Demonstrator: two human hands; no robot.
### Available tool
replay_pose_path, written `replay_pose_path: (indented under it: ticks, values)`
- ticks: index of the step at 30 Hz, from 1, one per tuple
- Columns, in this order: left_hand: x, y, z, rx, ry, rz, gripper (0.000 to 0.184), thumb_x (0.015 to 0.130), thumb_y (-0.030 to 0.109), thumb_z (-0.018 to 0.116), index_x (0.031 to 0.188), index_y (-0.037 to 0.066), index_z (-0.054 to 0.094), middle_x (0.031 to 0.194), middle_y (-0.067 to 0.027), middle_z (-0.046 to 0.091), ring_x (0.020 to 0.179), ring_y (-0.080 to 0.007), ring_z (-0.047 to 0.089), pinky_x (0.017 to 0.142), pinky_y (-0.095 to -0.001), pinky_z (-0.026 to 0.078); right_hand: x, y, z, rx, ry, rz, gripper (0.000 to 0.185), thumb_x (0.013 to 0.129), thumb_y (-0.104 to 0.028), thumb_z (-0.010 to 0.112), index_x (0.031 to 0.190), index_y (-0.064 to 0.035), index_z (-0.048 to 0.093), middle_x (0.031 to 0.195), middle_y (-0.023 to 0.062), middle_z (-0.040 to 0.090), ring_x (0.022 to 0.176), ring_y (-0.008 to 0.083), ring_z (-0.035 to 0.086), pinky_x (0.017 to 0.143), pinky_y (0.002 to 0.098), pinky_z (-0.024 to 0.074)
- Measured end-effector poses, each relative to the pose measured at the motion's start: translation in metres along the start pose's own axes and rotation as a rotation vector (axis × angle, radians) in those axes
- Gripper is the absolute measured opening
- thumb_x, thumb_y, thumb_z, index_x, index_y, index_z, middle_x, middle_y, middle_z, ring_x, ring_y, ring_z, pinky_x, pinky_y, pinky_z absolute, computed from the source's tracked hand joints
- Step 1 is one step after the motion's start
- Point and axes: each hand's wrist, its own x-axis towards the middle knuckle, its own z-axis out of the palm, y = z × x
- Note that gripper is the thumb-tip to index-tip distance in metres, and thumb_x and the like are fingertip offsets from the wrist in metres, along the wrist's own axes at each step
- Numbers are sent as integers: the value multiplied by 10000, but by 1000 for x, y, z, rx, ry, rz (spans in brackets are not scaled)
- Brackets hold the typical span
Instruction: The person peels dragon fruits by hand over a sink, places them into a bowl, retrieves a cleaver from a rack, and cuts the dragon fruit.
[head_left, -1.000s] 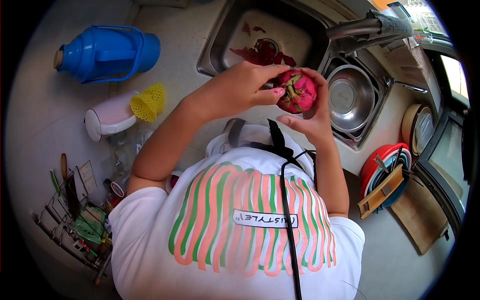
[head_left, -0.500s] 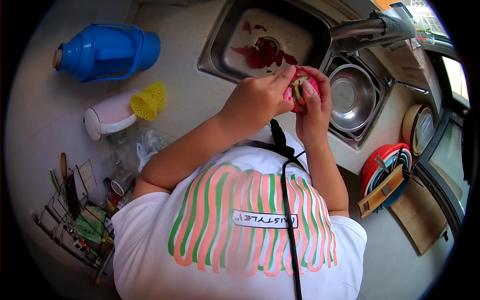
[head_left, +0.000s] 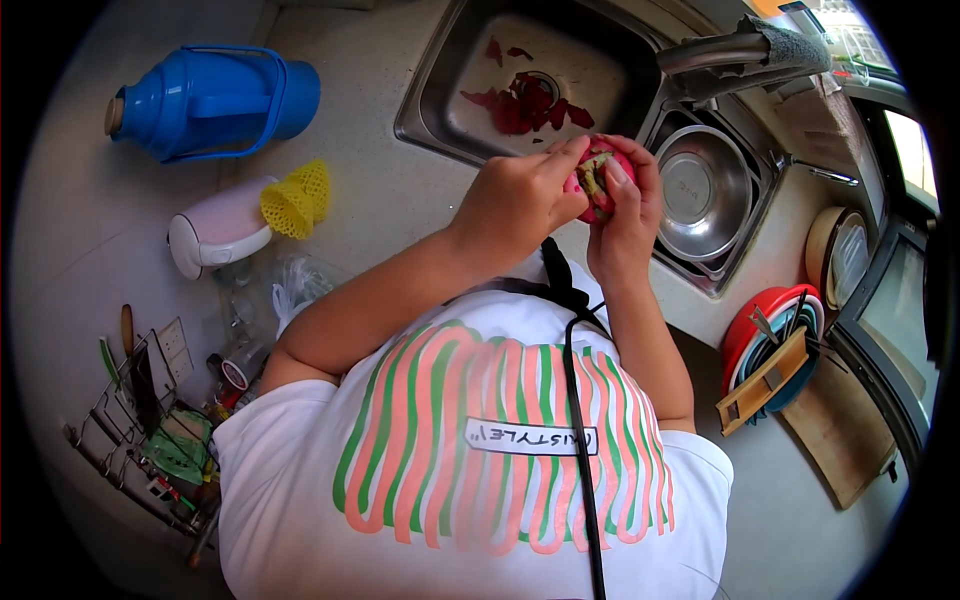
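Left hand (head_left: 512, 208) and right hand (head_left: 630, 215) have their fingers wrapped round a pink dragon fruit (head_left: 594, 187) – right by the sink (head_left: 440, 95), red peel bits (head_left: 520, 108) lying in there.

Passage exists over the worktop (head_left: 370, 110) between the sink (head_left: 600, 70) and blue flask (head_left: 215, 105). Obstructions: left hand (head_left: 520, 205) and right hand (head_left: 628, 205) by the sink's near corner; metal bowl (head_left: 692, 190) beside the sink.

Pink dragon fruit (head_left: 600, 186), held near the sink (head_left: 600, 75)
Rounded, bright pink-red skin, its yellow-green, brownish scaly end showing between the left hand (head_left: 520, 200) and right hand (head_left: 632, 210), the sides mostly hidden
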Motion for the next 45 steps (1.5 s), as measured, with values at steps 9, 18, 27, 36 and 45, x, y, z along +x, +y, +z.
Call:
replay_pose_path:
  ticks: [9,18,27,36,45]
  values:
    - [-3,-3,5,-43,44,-86,426,848,54,595,1266,-30,608,794,-223,662,673,-318,675,628,-366,536,4,13,-3,-43,8,-16,251,929,-141,600,1161,-52,568,1138,62,576,1015,122,566,891,255,489]
    - [10,-15,-15,-363,-176,-351,325,965,97,546,1249,-45,611,1006,-173,711,909,-139,683,816,-294,549,14,9,-7,51,-49,145,314,968,-215,485,1222,-34,522,1175,102,596,1067,182,609,934,317,513]
    - [15,-10,-26,-484,-310,-478,476,962,177,643,1372,-12,496,1294,-173,603,1157,-202,611,969,-337,508,14,6,-9,50,-77,129,305,952,-189,494,1211,-34,538,1162,98,602,1052,168,603,925,301,500]
    - [19,-27,-30,-375,-486,-346,520,934,164,638,1384,-24,458,1187,-198,669,1113,-260,655,928,-352,515,19,8,-17,-262,-150,33,255,932,-152,572,1164,-48,595,1091,48,606,986,102,569,874,247,480]
    - [7,-39,-17,-67,-579,-270,556,914,173,575,1387,-73,417,1005,-292,654,896,-418,659,791,-420,518,16,9,-13,-306,-184,219,225,935,-134,590,1138,-39,600,1033,44,625,930,101,585,834,242,495]
